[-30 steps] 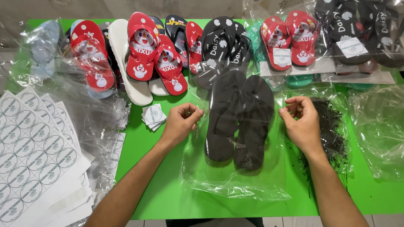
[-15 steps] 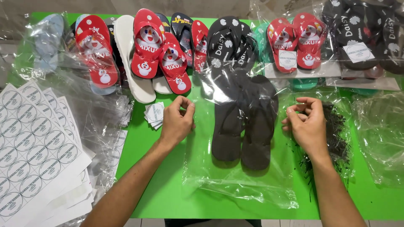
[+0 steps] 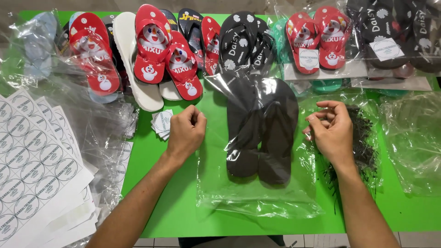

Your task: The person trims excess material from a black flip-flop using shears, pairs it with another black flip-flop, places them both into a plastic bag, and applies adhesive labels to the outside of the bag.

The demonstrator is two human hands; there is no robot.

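Observation:
A pair of plain black flip-flops lies inside a clear plastic bag on the green table, toes pointing away from me. My left hand is closed into a fist, pinching the bag's left edge. On the other side, my right hand pinches the bag's right edge with curled fingers. The bag's open upper end stands up over the front of the flip-flops.
Rows of red cartoon-print, black and white flip-flops line the far edge, some bagged. Sheets of round stickers lie at the left, and a small stack of cut stickers lies near my left hand. Black ties and empty bags are at the right.
Both hands stay at the bag's sides, the left shifting slightly left. The bag's upper end has risen and pulled tighter over the flip-flops.

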